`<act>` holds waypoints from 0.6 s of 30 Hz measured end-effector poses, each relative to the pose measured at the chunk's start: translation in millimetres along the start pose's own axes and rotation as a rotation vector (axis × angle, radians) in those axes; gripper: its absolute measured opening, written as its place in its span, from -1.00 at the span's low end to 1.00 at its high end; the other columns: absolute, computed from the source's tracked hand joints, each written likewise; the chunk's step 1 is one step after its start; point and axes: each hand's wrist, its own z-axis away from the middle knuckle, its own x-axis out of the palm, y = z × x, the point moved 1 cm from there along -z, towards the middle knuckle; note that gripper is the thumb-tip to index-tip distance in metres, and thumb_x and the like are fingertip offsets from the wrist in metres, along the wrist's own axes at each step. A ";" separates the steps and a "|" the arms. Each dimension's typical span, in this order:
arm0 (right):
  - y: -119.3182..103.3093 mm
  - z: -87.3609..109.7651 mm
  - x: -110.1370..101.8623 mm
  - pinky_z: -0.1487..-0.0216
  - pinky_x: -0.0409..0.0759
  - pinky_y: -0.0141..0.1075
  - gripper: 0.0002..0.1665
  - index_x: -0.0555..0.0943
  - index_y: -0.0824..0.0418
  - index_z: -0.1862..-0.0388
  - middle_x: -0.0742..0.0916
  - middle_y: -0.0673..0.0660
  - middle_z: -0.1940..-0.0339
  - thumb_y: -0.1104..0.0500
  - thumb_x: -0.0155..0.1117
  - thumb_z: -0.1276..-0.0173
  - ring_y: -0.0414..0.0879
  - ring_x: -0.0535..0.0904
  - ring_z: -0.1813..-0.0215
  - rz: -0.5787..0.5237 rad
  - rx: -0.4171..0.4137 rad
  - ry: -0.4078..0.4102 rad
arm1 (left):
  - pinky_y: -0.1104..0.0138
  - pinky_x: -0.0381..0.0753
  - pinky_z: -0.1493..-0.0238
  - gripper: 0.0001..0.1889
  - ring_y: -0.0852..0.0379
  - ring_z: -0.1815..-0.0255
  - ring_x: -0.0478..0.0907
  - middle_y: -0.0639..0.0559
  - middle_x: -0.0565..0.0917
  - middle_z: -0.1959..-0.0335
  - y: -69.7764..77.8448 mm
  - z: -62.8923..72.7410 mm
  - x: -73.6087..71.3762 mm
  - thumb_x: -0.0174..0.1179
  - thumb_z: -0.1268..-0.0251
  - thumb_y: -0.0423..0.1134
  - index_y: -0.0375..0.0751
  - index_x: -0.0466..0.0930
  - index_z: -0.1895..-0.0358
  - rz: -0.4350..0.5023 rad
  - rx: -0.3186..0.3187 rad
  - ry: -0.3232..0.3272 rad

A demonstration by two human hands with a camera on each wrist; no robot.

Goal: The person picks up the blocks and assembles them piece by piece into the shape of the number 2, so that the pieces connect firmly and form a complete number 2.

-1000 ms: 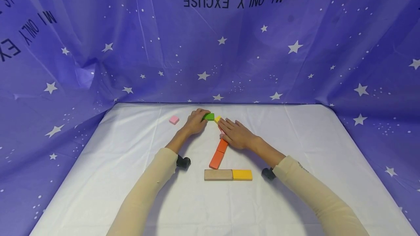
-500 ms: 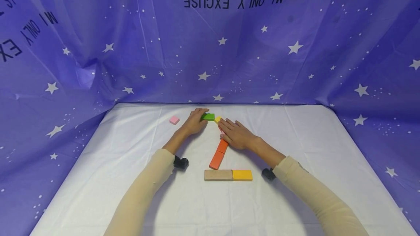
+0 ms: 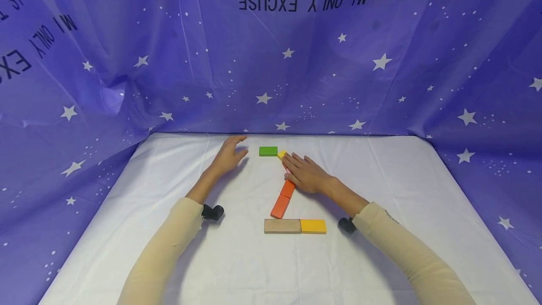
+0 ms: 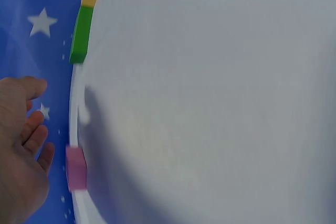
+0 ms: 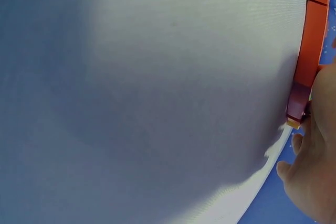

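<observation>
My left hand (image 3: 228, 156) is off to the left of the green block (image 3: 268, 151), fingers spread and nothing between them. A pink block (image 4: 76, 169) shows beside that hand in the left wrist view; in the head view the hand covers it. My right hand (image 3: 309, 174) rests with extended fingers over the upper end of a slanted row of blocks. Its fingertips lie at a small yellow block (image 3: 281, 155), which sits at the green block's right end. Below the right hand two orange-red blocks, one upper (image 3: 288, 188) and one lower (image 3: 280, 206), continue the slant.
A tan wooden block (image 3: 282, 226) and a longer yellow block (image 3: 313, 226) lie end to end, nearer the body. All lie on a white-covered table (image 3: 237, 267). A purple starred curtain (image 3: 262, 74) rises behind the table's far edge and along both sides.
My left hand has let go of the green block and moved left, over the pink block's spot. The green block stays in place, now fully visible. My right hand has not moved.
</observation>
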 end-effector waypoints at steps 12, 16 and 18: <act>0.0 0.2 -0.1 -0.52 -0.09 0.14 -0.27 0.02 0.22 -0.63 0.09 0.18 -0.63 -0.11 -0.24 -0.66 0.11 -0.07 -0.61 -0.012 -0.008 0.017 | -0.09 0.16 -0.40 -0.37 -0.30 -0.38 0.20 -0.39 0.37 -0.31 -29.4 26.0 -24.3 0.24 -0.38 -0.27 -0.45 0.26 -0.43 0.031 -0.133 0.042; -0.2 0.8 -0.9 -0.51 -0.07 0.16 -0.27 0.04 0.25 -0.62 0.11 0.21 -0.62 -0.09 -0.21 -0.66 0.14 -0.04 -0.60 -0.019 -0.015 0.026 | -0.11 0.16 -0.39 -0.34 -0.34 -0.35 0.20 -0.43 0.38 -0.27 -36.6 30.6 -24.3 0.27 -0.35 -0.24 -0.50 0.25 -0.40 0.004 -0.187 0.039; -0.1 0.7 -0.7 -0.51 -0.08 0.17 -0.27 0.03 0.25 -0.63 0.10 0.21 -0.63 -0.09 -0.22 -0.66 0.14 -0.04 -0.61 -0.017 -0.015 0.022 | -0.10 0.18 -0.37 -0.34 -0.35 -0.32 0.22 -0.45 0.40 -0.23 -39.9 31.9 -23.5 0.28 -0.32 -0.24 -0.53 0.27 -0.37 -0.005 -0.202 0.039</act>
